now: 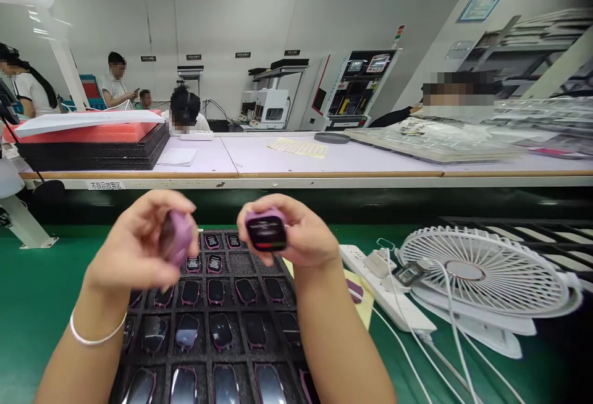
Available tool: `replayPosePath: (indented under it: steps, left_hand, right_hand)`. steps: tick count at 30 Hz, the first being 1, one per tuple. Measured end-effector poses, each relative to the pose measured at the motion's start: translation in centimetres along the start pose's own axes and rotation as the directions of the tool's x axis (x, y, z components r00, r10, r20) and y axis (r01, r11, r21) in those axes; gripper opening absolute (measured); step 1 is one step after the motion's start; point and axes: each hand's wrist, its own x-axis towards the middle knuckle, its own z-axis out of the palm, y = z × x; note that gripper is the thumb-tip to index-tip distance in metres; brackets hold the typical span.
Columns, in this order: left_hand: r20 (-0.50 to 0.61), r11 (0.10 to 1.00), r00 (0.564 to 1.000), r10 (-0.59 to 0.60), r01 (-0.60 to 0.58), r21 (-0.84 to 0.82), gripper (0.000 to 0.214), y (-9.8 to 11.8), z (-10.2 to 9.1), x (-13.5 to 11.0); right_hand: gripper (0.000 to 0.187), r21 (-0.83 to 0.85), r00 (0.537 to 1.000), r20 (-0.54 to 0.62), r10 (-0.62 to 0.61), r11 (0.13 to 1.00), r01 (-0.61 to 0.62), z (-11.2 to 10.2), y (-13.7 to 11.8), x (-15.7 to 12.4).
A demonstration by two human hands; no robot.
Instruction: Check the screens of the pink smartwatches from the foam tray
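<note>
In the head view, my left hand (132, 246) is closed around a purple smartwatch body (178, 237), which is turned on edge and blurred. My right hand (310, 234) grips another purple smartwatch body (266, 232) between thumb and fingers, its dark screen facing me with small text and a red mark. Both are raised above the far end of a black foam tray (241, 262). Several watch bodies with purple frames, such as one watch (221, 331), lie face up in the tray's compartments. A few in the far rows show lit text.
Right of the tray are a white power strip (389, 296) with cables, a purple piece (354, 290) on yellow paper, and a white fan (482, 274). Behind, a raised shelf (259, 166) carries a foam stack (92, 144) and clear trays (426, 144). Several people are beyond it.
</note>
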Motion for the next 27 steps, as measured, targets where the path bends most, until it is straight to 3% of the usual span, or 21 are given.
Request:
replayPosePath:
  steps: [2,6,10,27]
  left_hand:
    - [0.032,0.999,0.999,-0.038,0.037,0.023,0.051,-0.7,1.1,1.8]
    - [-0.109,0.997,0.992,-0.058,0.063,0.044,0.053,-2.9,2.5,3.7]
    - [-0.177,0.988,0.982,-0.07,0.093,0.12,0.056,-4.4,2.6,4.0]
    - [-0.187,0.999,0.982,-0.005,0.013,0.04,0.057,-5.0,2.4,4.5]
  right_hand:
    - [0.043,0.007,0.996,-0.087,0.029,1.0,-0.029,0.1,0.6,1.3]
    - [0.043,0.035,0.973,-0.204,0.11,0.994,-0.105,-0.3,2.0,2.4]
    - [0.044,0.095,0.951,-0.265,0.16,0.986,-0.14,-0.7,2.9,2.9]
    - [0.049,0.01,0.965,-0.249,0.083,0.996,-0.083,-0.3,2.9,3.1]
